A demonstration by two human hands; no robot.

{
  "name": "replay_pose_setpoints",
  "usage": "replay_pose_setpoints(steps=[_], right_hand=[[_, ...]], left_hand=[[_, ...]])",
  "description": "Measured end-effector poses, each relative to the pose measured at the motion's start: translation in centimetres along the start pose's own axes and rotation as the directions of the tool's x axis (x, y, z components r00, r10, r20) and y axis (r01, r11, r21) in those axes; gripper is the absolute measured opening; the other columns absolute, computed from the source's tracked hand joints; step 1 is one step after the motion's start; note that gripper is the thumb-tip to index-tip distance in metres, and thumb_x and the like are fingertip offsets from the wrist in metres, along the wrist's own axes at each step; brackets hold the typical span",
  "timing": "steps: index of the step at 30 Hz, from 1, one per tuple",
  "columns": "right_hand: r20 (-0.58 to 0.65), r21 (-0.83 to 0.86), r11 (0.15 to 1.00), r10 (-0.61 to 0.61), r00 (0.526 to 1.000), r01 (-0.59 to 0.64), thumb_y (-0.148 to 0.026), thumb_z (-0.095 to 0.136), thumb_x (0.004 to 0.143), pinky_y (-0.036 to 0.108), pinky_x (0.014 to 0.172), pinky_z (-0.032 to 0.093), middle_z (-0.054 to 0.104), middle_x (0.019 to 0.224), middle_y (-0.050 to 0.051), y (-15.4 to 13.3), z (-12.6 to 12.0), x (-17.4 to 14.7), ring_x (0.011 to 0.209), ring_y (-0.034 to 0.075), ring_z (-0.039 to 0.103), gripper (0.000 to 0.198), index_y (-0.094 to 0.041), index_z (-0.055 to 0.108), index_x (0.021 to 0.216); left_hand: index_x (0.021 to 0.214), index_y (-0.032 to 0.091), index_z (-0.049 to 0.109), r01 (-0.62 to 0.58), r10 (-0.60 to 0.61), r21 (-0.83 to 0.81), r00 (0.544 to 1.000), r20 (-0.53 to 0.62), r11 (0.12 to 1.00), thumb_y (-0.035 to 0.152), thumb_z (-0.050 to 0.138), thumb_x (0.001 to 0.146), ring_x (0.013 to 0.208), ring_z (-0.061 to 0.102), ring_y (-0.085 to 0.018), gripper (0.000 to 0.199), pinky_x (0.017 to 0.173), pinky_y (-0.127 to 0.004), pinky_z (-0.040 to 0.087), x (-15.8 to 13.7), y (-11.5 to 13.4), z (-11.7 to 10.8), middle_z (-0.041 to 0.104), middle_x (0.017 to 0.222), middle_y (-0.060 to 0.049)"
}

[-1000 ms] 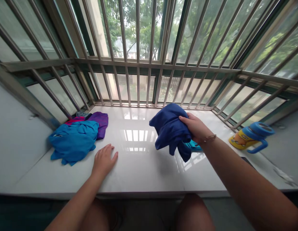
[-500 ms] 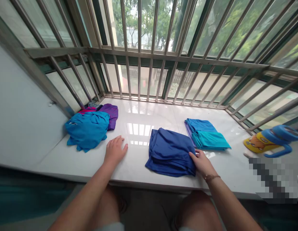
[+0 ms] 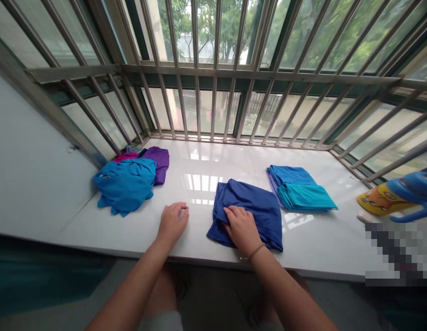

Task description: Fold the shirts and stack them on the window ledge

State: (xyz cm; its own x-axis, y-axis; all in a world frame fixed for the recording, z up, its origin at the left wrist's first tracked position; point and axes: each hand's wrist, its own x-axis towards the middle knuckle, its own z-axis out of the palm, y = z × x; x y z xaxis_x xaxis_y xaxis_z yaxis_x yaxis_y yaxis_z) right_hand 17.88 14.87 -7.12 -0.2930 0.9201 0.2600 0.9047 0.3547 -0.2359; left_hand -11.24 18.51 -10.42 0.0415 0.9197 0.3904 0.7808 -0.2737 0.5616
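A folded dark blue garment (image 3: 262, 202) lies on the white ledge in front of me. My right hand (image 3: 241, 226) is over its left part, fingers bent and thumb tucked at a fold, gripping the fabric. To the left of the garment, my left hand (image 3: 174, 223) hovers at or just above the ledge with its fingers loosely curved and holding nothing. A small gap shows between its thumb and forefinger. Behind and right of the dark blue garment sits a stack of folded clothes, with a teal piece (image 3: 308, 196) in front of a blue one (image 3: 292, 175).
A crumpled heap at the left holds a bright blue garment (image 3: 127, 186) and a purple one (image 3: 158, 161). A yellow and blue bottle (image 3: 389, 195) lies at the right, near a pixelated patch. Metal bars (image 3: 213, 71) line the ledge's back. The white ledge (image 3: 106, 234) ends close to me.
My right hand has moved left from the garment's right edge onto its left part. My left hand has shifted slightly right, its fingers more curled. The view has shifted a little.
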Motion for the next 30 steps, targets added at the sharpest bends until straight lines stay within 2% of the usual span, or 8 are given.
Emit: replay_pose_setpoints(steps=[4,7,10,12,15,17,19,30], right_hand=[[-0.102,0.31,0.935,0.215,0.971,-0.174,-0.036,0.052,0.109,0.044,0.093,0.055,0.08,0.118,0.016,2.5,0.3,1.3,0.107,0.033,0.072,0.031,-0.019,0.074,0.121],[-0.143,0.557,0.745,0.521,0.841,-0.366,-0.057,0.046,0.109,0.042,0.086,0.056,0.08,0.109,0.016,4.4,-0.6,1.2,0.096,0.032,0.074,0.047,-0.018,0.073,0.113],[-0.192,0.621,0.655,0.66,0.726,-0.431,-0.064,0.043,0.108,0.043,0.083,0.056,0.079,0.099,0.013,5.2,-1.7,0.4,0.09,0.032,0.072,0.053,-0.019,0.071,0.11],[-0.272,0.587,0.721,0.603,0.75,-0.367,-0.061,0.043,0.109,0.044,0.085,0.056,0.078,0.1,0.013,4.9,-2.1,-0.3,0.091,0.031,0.072,0.05,-0.02,0.071,0.112],[-0.317,0.461,0.879,0.289,0.903,-0.119,-0.046,0.045,0.113,0.046,0.096,0.056,0.078,0.114,0.014,3.8,-2.2,-1.2,0.106,0.031,0.072,0.037,-0.022,0.071,0.122],[-0.211,0.356,0.932,0.013,0.977,0.064,-0.034,0.049,0.112,0.045,0.101,0.055,0.078,0.121,0.013,2.9,-1.9,-1.5,0.113,0.029,0.072,0.029,-0.024,0.073,0.126],[-0.065,0.265,0.95,-0.151,0.986,0.163,-0.025,0.053,0.111,0.045,0.098,0.055,0.08,0.119,0.011,2.3,-1.5,-1.7,0.111,0.028,0.072,0.025,-0.025,0.076,0.122],[0.043,0.261,0.964,-0.065,0.997,0.051,-0.042,0.061,0.111,0.047,0.102,0.054,0.076,0.129,0.013,0.7,-2.1,-0.7,0.119,0.031,0.068,0.032,-0.023,0.072,0.134]], left_hand=[[0.129,0.026,0.071,-0.313,0.356,-0.218,0.914,0.196,0.924,0.027,0.065,0.102,0.133,0.069,-0.028,0.028,0.115,-0.047,0.057,-2.4,5.3,0.8,0.074,0.144,-0.011],[0.137,0.027,0.07,-0.445,0.485,-0.195,0.824,0.293,0.874,0.027,0.076,0.096,0.13,0.069,-0.031,0.041,0.114,-0.052,0.057,-3.9,7.8,1.6,0.072,0.147,-0.011],[0.12,0.025,0.074,-0.448,0.474,-0.154,0.832,0.288,0.881,0.023,0.075,0.098,0.116,0.073,-0.03,0.023,0.104,-0.05,0.06,-4.7,8.3,1.9,0.077,0.128,-0.01],[0.112,0.024,0.075,-0.425,0.458,-0.174,0.848,0.268,0.889,0.021,0.072,0.1,0.109,0.073,-0.027,0.013,0.098,-0.046,0.061,-4.8,8.1,1.9,0.078,0.119,-0.009],[0.106,0.023,0.074,-0.411,0.45,-0.191,0.856,0.256,0.891,0.023,0.071,0.1,0.104,0.072,-0.027,0.007,0.092,-0.046,0.061,-4.8,8.0,1.7,0.077,0.114,-0.01],[0.105,0.023,0.074,-0.409,0.447,-0.189,0.856,0.26,0.893,0.022,0.069,0.1,0.102,0.071,-0.027,0.007,0.091,-0.047,0.06,-4.7,8.1,1.5,0.077,0.112,-0.01],[0.103,0.023,0.073,-0.403,0.441,-0.187,0.859,0.262,0.896,0.021,0.066,0.1,0.1,0.071,-0.026,0.008,0.09,-0.047,0.059,-4.8,8.2,1.5,0.077,0.11,-0.009],[0.101,0.024,0.07,-0.328,0.383,-0.257,0.9,0.208,0.909,0.016,0.06,0.1,0.094,0.071,-0.024,0.012,0.088,-0.043,0.057,-4.7,7.9,1.5,0.077,0.098,-0.007]])
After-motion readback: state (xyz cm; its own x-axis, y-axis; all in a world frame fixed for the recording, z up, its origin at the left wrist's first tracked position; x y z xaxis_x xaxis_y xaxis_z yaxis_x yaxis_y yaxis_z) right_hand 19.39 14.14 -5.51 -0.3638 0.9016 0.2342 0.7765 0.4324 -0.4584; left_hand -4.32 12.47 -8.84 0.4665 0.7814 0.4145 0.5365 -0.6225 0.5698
